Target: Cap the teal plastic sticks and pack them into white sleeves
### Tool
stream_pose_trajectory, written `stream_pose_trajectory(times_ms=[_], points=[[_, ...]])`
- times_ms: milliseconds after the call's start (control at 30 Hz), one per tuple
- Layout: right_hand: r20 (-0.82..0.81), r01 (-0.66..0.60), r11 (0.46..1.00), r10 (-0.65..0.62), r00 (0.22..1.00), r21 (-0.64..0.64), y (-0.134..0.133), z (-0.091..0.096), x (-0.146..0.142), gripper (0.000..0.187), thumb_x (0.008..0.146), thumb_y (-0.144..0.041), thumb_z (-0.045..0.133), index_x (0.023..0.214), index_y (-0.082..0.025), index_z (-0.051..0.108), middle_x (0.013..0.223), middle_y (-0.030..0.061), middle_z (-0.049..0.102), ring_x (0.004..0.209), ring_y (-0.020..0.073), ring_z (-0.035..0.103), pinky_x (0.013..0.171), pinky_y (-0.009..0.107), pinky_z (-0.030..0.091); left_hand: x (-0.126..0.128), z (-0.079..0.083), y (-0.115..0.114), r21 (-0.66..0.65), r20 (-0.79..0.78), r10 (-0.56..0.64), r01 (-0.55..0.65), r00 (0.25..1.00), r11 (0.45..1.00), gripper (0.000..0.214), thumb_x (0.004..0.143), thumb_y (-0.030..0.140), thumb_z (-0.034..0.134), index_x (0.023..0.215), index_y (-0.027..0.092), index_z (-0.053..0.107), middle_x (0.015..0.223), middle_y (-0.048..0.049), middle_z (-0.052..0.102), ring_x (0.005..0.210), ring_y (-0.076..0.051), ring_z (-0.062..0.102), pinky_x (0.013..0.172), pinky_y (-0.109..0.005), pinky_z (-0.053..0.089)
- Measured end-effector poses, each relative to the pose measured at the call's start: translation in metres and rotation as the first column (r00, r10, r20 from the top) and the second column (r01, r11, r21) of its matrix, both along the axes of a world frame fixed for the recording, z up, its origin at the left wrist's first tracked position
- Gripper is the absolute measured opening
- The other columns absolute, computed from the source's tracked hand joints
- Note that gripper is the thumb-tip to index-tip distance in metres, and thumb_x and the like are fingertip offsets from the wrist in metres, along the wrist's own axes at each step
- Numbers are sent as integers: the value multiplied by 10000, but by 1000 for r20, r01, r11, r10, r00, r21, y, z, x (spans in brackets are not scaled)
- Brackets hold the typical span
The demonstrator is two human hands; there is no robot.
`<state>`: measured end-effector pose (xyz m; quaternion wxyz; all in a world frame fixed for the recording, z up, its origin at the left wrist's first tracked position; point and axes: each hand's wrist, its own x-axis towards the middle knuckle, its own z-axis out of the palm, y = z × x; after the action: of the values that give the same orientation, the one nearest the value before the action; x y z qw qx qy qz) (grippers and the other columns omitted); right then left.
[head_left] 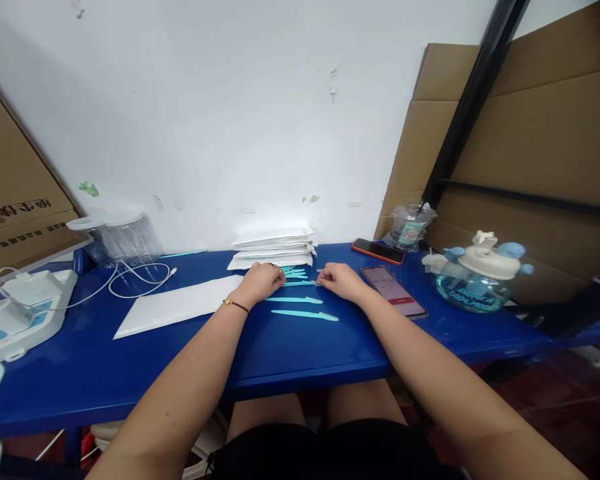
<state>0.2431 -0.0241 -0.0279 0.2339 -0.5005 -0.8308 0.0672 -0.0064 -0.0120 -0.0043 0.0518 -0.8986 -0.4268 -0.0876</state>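
Note:
A teal eyebrow razor lies level between my two hands. My left hand is closed on its handle end, the fingertips partly hidden behind the knuckles. At the other end my right hand pinches a small clear piece that looks like a blade cover. Two more teal razors, an upper one and a lower one, lie side by side nearer to me. Behind the hands is a small heap of teal razors, partly covered by my left hand.
White padded envelopes are stacked against the wall, and a single white envelope lies left. Two phones, one lit and one dark, are at the right beside a drink bottle. A power strip and cable occupy the left end.

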Motion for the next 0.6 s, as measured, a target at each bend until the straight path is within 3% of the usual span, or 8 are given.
stream_pose_trajectory(times_ms=[600], points=[[-17,-26,999,26,1000,-28,-2,1,-1,134,785,-257,566,732,-208,679,766,5,614,643,104,533,594,213,353,-1,0,0,-39,10,0,1,1000,999,235,808,229,417,751,218,645,812,-11,683,724,-158,577,685,-278,325]])
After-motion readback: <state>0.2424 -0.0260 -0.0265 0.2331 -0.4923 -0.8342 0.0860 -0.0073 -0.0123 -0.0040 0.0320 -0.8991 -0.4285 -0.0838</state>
